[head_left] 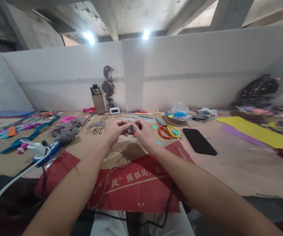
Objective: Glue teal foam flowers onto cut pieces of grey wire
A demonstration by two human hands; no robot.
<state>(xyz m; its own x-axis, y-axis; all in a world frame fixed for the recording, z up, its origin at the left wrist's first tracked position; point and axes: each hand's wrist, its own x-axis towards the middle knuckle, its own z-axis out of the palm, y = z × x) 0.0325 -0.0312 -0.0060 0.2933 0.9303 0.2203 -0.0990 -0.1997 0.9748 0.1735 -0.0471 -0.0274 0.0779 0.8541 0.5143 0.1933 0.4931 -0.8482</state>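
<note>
Above the cardboard, my left hand point(118, 129) and my right hand point(141, 132) meet fingertip to fingertip. Both are closed in a pinch around a small blue-green piece point(131, 128), mostly hidden by the fingers; its exact kind cannot be made out. Below them, thin grey string point(110, 170) trails in loose loops over a red cardboard sheet point(141, 193) with printed characters. Just right of my right hand lie scissors point(164, 125) with one orange and one yellow handle. Small teal scraps point(158, 143) are scattered near them. A ruler point(138, 120) lies behind my hands.
At right are a black phone point(199, 141) and a yellow sheet point(262, 132). A bottle point(98, 101) and a small white clock point(114, 110) stand at the back, before a white partition point(156, 72). A blue power strip point(48, 153) with cables, grey yarn point(66, 138) and felt pieces occupy the left.
</note>
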